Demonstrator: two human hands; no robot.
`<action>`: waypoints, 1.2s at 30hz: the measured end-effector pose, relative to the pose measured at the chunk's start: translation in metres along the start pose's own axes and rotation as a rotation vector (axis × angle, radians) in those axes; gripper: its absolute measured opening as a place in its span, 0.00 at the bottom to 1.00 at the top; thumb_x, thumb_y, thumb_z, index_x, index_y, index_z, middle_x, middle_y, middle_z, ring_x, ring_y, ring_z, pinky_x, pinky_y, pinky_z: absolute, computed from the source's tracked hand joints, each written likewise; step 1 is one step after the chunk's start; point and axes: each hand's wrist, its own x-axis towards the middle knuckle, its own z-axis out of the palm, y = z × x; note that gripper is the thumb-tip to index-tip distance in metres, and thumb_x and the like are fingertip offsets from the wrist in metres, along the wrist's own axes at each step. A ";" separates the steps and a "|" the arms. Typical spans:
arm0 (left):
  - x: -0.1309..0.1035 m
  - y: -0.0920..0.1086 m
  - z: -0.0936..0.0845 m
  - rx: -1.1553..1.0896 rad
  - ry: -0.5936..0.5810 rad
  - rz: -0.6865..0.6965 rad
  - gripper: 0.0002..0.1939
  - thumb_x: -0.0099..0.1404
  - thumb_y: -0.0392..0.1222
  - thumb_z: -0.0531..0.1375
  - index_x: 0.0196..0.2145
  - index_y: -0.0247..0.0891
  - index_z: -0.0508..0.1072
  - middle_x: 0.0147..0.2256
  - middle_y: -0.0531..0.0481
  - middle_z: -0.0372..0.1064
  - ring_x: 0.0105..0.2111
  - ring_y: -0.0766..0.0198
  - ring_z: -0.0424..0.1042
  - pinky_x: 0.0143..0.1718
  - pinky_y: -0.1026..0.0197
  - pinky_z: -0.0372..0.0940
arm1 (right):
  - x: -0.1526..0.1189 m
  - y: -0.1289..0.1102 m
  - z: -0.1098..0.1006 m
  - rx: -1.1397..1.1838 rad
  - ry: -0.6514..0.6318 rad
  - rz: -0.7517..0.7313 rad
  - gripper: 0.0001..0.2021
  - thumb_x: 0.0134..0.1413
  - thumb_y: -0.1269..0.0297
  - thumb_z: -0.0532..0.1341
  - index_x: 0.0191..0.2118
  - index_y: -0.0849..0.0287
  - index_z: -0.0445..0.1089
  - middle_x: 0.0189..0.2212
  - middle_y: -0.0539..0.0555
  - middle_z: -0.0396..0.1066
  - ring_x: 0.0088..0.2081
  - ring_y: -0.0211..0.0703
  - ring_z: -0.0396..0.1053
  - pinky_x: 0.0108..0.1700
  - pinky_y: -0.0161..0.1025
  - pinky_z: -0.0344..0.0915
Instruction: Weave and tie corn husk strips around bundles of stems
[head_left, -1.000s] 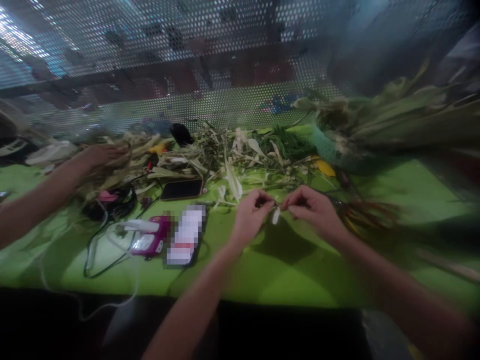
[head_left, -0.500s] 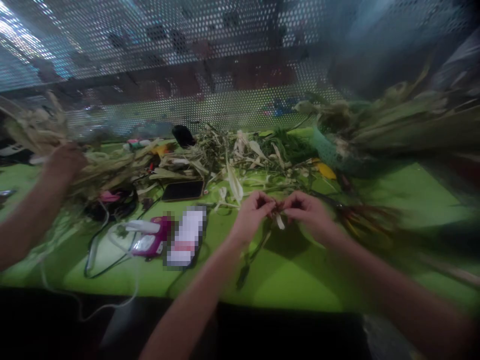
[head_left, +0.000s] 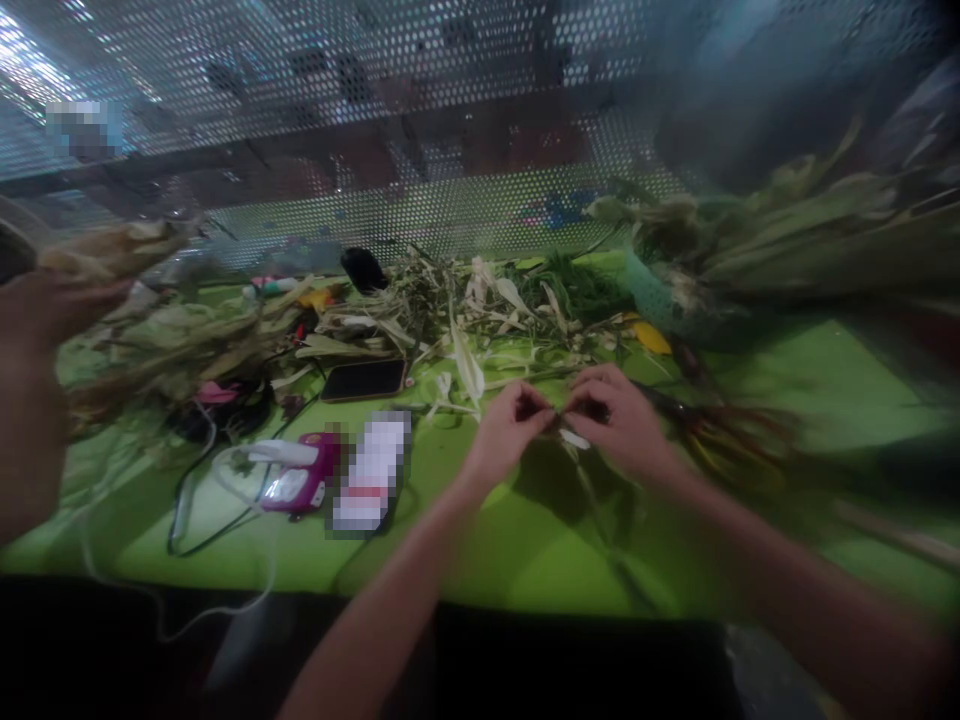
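Note:
Above the green table (head_left: 480, 550), my left hand (head_left: 514, 425) and my right hand (head_left: 615, 415) meet almost fingertip to fingertip. The fingers of my left hand are pinched together at a small dark spot too small to make out. My right hand is closed on a thin dried plant piece, whose pale tip (head_left: 574, 438) shows under the fingers. A thin blurred stem (head_left: 596, 500) hangs from there toward the table's front edge. Just beyond my left hand lies a pale husk leaf (head_left: 469, 365).
Left of my hands lie a lit phone (head_left: 373, 475), a dark phone (head_left: 364, 380), a magenta device (head_left: 300, 475) and cables. Dried stalks (head_left: 435, 300) line the mesh. A green basket (head_left: 664, 290) holds husks at right. Another person's hand (head_left: 67, 300) holds husks at far left.
The hanging stem has swung from the left to the right below my hands, and the pale tip has turned sideways. The other person's hand has moved left and nearer with the husks.

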 end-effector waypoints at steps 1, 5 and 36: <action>0.000 0.000 0.000 0.000 0.004 -0.003 0.09 0.57 0.36 0.65 0.32 0.36 0.67 0.28 0.54 0.67 0.29 0.69 0.68 0.34 0.63 0.64 | 0.000 0.000 0.000 -0.015 0.005 0.000 0.02 0.51 0.71 0.64 0.31 0.56 0.72 0.39 0.55 0.67 0.41 0.45 0.67 0.35 0.38 0.65; 0.000 -0.002 -0.002 -0.032 -0.038 -0.031 0.09 0.56 0.37 0.66 0.32 0.36 0.68 0.28 0.54 0.68 0.29 0.68 0.69 0.35 0.62 0.66 | -0.001 -0.001 -0.001 -0.051 0.005 -0.014 0.03 0.53 0.71 0.63 0.31 0.57 0.72 0.40 0.55 0.67 0.39 0.43 0.68 0.34 0.37 0.66; 0.001 -0.006 -0.005 -0.125 -0.155 -0.155 0.09 0.50 0.36 0.69 0.29 0.32 0.76 0.26 0.51 0.73 0.27 0.68 0.71 0.35 0.63 0.66 | -0.004 0.004 -0.001 -0.234 -0.029 -0.287 0.05 0.58 0.71 0.61 0.38 0.55 0.73 0.42 0.56 0.70 0.44 0.46 0.70 0.41 0.40 0.68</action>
